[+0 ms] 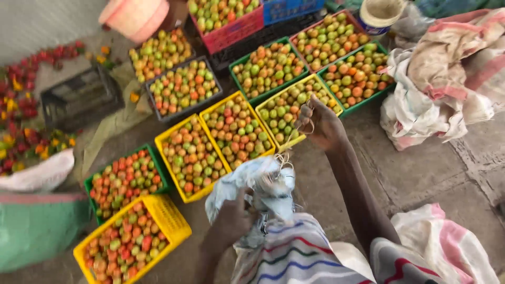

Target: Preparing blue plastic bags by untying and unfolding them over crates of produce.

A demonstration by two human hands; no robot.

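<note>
Grey concrete floor (421,173) carrying rows of yellow, green, red and dark plastic crates of red, orange and green tomatoes (236,129). Left hand (231,221) — fingers closed — grips the gathered mouth of a white woven sack with striped bands (273,210), low in the centre before the person. Right hand (323,126), raised over a yellow crate (286,108), pinches thin pale string (284,160) running down to the sack. Crumpled sacks (447,73) lie right.

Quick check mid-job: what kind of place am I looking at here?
Probably a produce market or sorting yard. Crates of tomatoes, like the yellow crate and green crate, crowd a concrete floor, with woven sacks heaped alongside.
</note>
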